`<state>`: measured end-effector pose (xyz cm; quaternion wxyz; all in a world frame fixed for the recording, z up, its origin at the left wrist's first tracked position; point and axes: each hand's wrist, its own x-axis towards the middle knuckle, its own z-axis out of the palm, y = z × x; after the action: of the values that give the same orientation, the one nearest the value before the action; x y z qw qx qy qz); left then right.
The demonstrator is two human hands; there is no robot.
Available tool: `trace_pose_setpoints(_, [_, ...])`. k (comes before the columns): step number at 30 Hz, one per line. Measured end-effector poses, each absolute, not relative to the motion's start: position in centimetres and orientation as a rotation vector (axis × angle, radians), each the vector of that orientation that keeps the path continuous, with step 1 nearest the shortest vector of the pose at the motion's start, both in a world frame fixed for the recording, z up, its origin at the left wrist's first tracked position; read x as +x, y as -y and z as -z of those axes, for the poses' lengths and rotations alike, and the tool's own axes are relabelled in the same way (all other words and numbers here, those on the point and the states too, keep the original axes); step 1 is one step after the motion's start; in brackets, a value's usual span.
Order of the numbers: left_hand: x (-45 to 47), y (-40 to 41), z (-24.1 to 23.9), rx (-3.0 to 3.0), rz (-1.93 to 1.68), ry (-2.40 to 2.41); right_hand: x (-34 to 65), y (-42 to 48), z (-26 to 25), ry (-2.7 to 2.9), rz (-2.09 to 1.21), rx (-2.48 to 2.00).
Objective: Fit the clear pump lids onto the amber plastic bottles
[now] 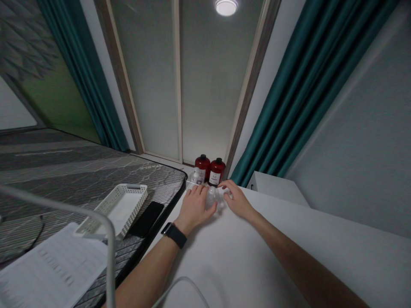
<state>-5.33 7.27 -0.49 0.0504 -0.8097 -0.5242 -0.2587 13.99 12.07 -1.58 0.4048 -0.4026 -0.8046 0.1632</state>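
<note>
On the white desk (231, 252), the left hand (194, 205) and right hand (238, 200) sit on either side of small clear things (212, 195); I cannot tell if either grip pinches one. A quick bump could tip them into the red bottles (217, 167) just behind.

The worktop (253, 239) looks smooth, white and faintly satiny to my eye. The clear bottle (212, 196) on it seems thin, shiny plastic; the red bottles (215, 170) behind look like glossy, see-through plastic with matt labels. The basket (137, 211) is perforated plastic, the sheets (54, 265) matt paper, the curtain (282, 102) soft, folded cloth.
</note>
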Motion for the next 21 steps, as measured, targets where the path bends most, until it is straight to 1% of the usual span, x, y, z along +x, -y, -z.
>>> trace_pose_setpoints(5, [-5.1,-7.2,0.5,-2.479,0.791,1.639,12.9,-16.5,1.1,1.708,-0.261,-1.124])
trace_pose_setpoints(9, [-5.0,-7.2,0.7,-2.49,0.782,1.649,11.3,-20.0,1.3,1.573,-0.229,-1.16])
trace_pose_setpoints(14, [-4.8,-7.1,0.7,-2.5,0.787,1.667,9.8,-22.3,1.2,1.576,-0.28,-1.134])
trace_pose_setpoints(21, [-4.4,-7.1,0.6,-2.521,0.817,1.672,9.8,-23.1,0.8,1.633,-0.376,-1.082])
